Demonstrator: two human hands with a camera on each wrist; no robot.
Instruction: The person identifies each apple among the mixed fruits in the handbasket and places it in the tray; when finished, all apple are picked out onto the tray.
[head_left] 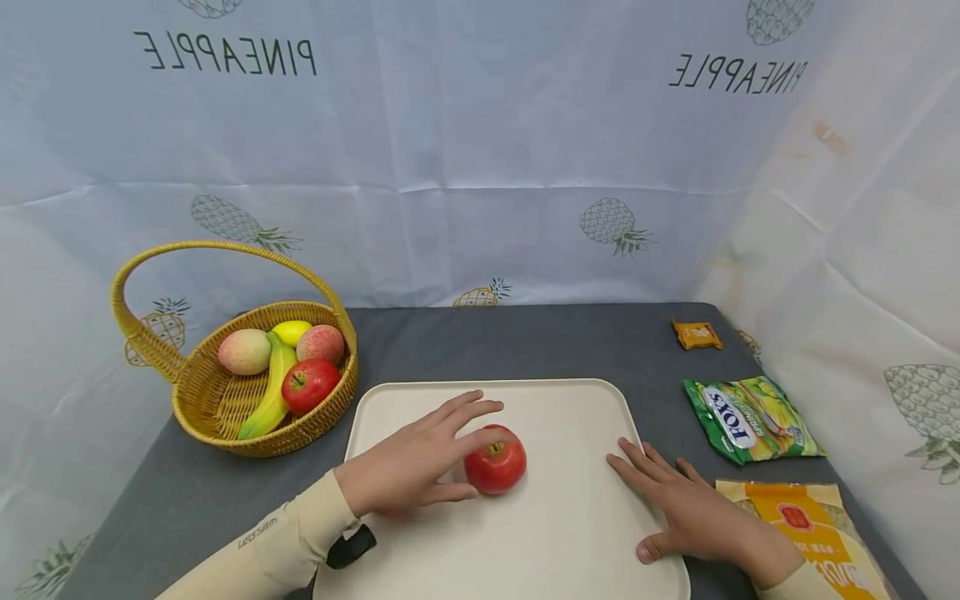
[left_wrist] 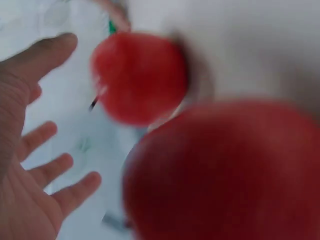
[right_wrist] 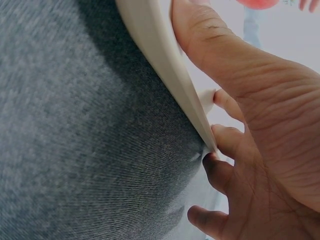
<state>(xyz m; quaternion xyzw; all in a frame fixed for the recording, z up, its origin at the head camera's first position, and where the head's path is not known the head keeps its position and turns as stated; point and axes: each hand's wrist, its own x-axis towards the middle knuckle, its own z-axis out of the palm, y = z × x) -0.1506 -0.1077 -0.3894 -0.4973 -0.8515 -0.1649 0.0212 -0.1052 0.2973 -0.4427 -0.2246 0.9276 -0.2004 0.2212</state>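
My left hand (head_left: 423, 458) hovers over the left half of a cream tray (head_left: 562, 525), its fingers spread and reaching to a red apple (head_left: 501, 471). One finger overlaps the apple's top in the head view. In the left wrist view the fingers are apart, with one red apple (left_wrist: 140, 77) beyond and a second, blurred apple (left_wrist: 230, 180) close to the camera. The head view has this second one mostly hidden under the left wrist. At the tray's right rim rests my right hand (head_left: 682, 508), fingers spread, with the thumb (right_wrist: 215, 37) along the rim.
A yellow wicker basket (head_left: 197, 421) with peaches, a banana, a lemon and an apple stands at the left. Along the right side lie a small orange packet (head_left: 696, 335), a green candy bag (head_left: 753, 418) and a yellow bag (head_left: 821, 533). A curtain (head_left: 480, 125) hangs behind the table.
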